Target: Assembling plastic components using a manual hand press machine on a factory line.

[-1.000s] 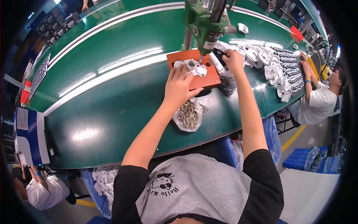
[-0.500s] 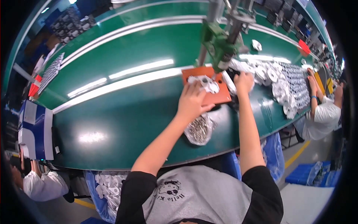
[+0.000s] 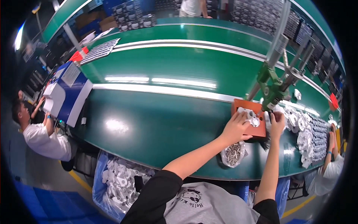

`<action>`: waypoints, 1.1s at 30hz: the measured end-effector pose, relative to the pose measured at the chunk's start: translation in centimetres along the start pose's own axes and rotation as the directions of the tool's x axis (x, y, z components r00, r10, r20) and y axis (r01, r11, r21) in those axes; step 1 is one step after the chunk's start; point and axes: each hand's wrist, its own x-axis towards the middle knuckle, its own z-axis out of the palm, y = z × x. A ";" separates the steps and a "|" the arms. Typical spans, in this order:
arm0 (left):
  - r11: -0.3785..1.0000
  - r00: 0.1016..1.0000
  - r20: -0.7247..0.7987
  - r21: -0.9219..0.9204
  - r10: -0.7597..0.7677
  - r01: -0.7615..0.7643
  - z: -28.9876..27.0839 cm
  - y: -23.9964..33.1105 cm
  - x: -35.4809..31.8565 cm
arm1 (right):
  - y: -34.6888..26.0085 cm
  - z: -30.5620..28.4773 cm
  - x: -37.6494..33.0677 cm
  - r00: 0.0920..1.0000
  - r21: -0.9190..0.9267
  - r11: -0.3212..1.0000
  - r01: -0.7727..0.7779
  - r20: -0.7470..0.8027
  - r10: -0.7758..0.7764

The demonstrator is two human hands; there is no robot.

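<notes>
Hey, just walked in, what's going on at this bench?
Someone's left hand rests on a white part lying on an orange block, beneath a green machine head. Their right hand is just right of the block; what it holds, if anything, is unclear. An open bag of small metal pieces sits on the bench in front of the block, and more white parts are piled off to the right.
</notes>
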 end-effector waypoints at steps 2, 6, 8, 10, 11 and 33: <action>1.000 1.000 -0.001 -0.023 -0.002 0.002 0.3 0.1 0.2 | -3.9 0.0 -1.2 0.994 0.058 0.997 -0.047 0.101 0.041; 0.997 1.000 -0.014 -0.075 -0.005 0.004 0.4 0.4 0.2 | -5.5 1.5 -2.3 0.971 0.123 0.992 -0.021 0.238 -0.009; 0.997 0.999 -0.033 -0.075 -0.001 -0.002 0.3 0.3 -0.1 | -5.6 1.8 -2.5 0.945 -0.019 0.997 0.075 0.320 -0.065; 0.998 1.000 -0.024 -0.058 -0.015 0.013 0.2 0.2 -0.3 | -5.8 2.2 -2.7 0.931 0.010 0.991 0.131 0.342 -0.126; 0.999 1.000 -0.009 -0.052 -0.016 0.016 0.2 0.1 -0.5 | -5.9 2.4 -2.9 0.920 0.031 0.983 0.180 0.349 -0.179; 1.000 0.999 0.036 0.018 0.011 -0.011 0.6 0.3 0.6 | -6.3 2.1 -3.5 0.927 -0.144 0.925 0.350 0.194 -0.321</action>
